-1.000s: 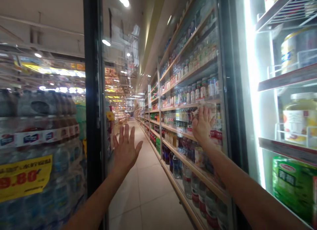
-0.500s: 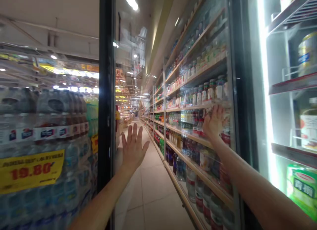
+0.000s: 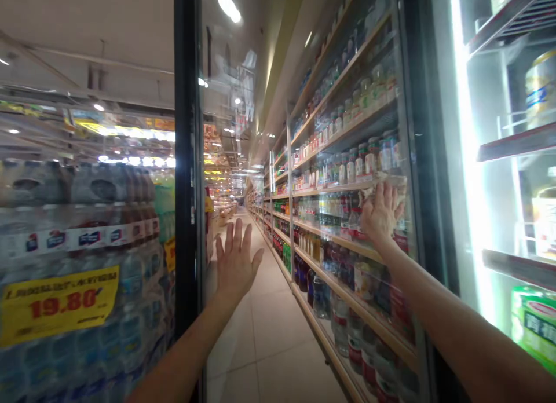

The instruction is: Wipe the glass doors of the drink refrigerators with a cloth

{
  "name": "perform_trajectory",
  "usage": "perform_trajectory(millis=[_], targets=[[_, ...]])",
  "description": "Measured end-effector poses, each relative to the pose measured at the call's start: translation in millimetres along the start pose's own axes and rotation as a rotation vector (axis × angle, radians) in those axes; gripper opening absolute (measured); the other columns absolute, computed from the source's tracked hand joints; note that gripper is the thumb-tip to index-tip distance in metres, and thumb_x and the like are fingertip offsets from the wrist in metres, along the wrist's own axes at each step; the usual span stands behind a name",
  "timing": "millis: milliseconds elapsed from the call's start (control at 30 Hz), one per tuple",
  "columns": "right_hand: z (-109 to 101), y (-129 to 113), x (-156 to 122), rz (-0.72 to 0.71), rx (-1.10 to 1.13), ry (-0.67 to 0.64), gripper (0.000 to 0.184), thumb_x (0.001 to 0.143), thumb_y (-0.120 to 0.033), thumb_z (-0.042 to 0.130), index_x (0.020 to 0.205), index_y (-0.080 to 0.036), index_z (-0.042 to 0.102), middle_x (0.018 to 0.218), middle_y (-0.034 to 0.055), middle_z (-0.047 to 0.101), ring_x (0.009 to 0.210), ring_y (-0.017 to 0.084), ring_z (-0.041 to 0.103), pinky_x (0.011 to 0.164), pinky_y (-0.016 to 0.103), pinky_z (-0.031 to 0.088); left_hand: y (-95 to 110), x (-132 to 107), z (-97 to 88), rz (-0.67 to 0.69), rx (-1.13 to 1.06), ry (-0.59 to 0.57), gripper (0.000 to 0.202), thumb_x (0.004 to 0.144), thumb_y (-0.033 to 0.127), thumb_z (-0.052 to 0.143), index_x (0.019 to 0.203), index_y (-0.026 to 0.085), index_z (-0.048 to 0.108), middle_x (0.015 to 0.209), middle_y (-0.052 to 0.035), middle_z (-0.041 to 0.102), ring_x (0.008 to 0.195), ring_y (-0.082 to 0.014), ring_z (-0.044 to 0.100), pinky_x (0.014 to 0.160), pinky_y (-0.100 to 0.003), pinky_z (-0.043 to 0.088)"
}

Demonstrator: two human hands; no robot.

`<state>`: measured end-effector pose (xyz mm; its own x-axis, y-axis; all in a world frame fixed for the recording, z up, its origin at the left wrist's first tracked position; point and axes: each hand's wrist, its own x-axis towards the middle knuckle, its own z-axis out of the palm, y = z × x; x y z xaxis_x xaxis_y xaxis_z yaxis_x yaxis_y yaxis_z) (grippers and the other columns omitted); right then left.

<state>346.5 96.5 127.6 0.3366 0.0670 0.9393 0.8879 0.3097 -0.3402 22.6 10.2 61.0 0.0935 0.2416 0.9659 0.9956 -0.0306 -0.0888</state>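
Note:
A glass door pane (image 3: 304,55) in a black frame stands open in front of me. My left hand (image 3: 237,263) lies flat against the lower left of the glass, fingers spread, with nothing in it. Toward the right side of the pane, my right hand (image 3: 381,213) presses a pale, crumpled cloth (image 3: 397,186) onto the glass. Its fingers are stretched over the cloth, and part of the cloth is hidden beneath them. Shelves of bottles (image 3: 371,160) show in the glass behind that hand.
Shrink-wrapped bottle packs (image 3: 87,232) are stacked on the left with a yellow price sign (image 3: 61,304). To the right is a lit cooler with shelves (image 3: 516,145), a can (image 3: 541,93) and a green package (image 3: 536,322). A tiled aisle floor (image 3: 269,328) shows through the glass.
My right hand and the cloth have shifted slightly right across the glass, and more of the cloth shows. My left hand keeps about the same place on the pane.

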Motion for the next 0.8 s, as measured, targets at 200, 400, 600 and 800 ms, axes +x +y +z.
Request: perform_trajectory(millis=[200, 400, 600, 800], targets=[[6, -78, -40, -0.556, 0.067, -0.169, 0.052, 0.086, -0.032, 0.038, 0.137, -0.021, 0.036, 0.144, 0.0059, 0.036, 0.136, 0.024, 0.022, 0.11, 0.053, 0.012, -2, 0, 0.8, 0.01, -0.012, 0.003, 0.056, 0.088, 0.041, 0.037, 0.137, 0.014, 0.034, 0.147, -0.0138, 0.025, 0.138, -0.028, 0.015, 0.109, -0.052, 0.016], [4, -69, -41, -0.615, 0.054, -0.172, 0.048, 0.087, -0.031, 0.037, 0.134, -0.023, 0.04, 0.142, 0.0047, 0.04, 0.135, 0.021, 0.026, 0.111, 0.05, 0.01, -5, 0, -1.5, 0.047, 0.009, 0.024, 0.055, 0.088, 0.04, 0.036, 0.136, 0.013, 0.036, 0.146, -0.0147, 0.028, 0.138, -0.0281, 0.017, 0.109, -0.051, 0.017], [6, -48, -12, -0.131, 0.021, -0.015, 0.056, 0.087, -0.03, 0.034, 0.141, -0.015, 0.028, 0.146, 0.013, 0.03, 0.136, 0.029, 0.021, 0.106, 0.059, 0.014, -2, -1, -0.5, 0.019, 0.009, 0.008, 0.055, 0.088, 0.039, 0.038, 0.135, 0.012, 0.036, 0.146, -0.0156, 0.027, 0.137, -0.0297, 0.019, 0.108, -0.053, 0.019], [8, -107, -62, -0.78, 0.125, -0.206, 0.05, 0.086, -0.031, 0.039, 0.135, -0.023, 0.039, 0.143, 0.0036, 0.038, 0.136, 0.02, 0.022, 0.112, 0.048, 0.004, -5, -1, -0.3, 0.057, 0.032, 0.026, 0.054, 0.089, 0.039, 0.037, 0.135, 0.01, 0.037, 0.146, -0.016, 0.027, 0.137, -0.0296, 0.018, 0.108, -0.052, 0.019]])
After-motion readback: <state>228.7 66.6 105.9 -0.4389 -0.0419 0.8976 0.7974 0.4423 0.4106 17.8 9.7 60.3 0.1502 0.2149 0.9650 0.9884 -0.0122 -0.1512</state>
